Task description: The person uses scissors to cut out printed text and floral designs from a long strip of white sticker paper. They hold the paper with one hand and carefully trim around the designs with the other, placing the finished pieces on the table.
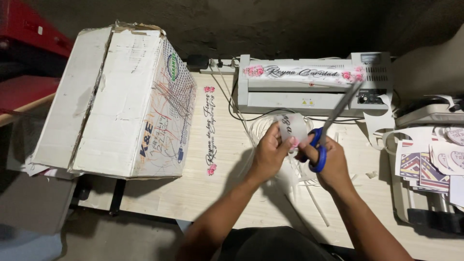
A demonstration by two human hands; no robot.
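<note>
My left hand pinches a small clear laminated sticker piece with dark lettering, held up over the wooden table. My right hand grips blue-handled scissors, whose blades are blurred and point up and right toward the laminator. The two hands are close together at the middle of the table. Thin clear plastic offcuts lie on the table under and around the hands.
A grey laminator with a printed strip coming out stands at the back. A large white cardboard box sits at the left. A long printed strip lies on the table. Printed sticker sheets pile up at the right.
</note>
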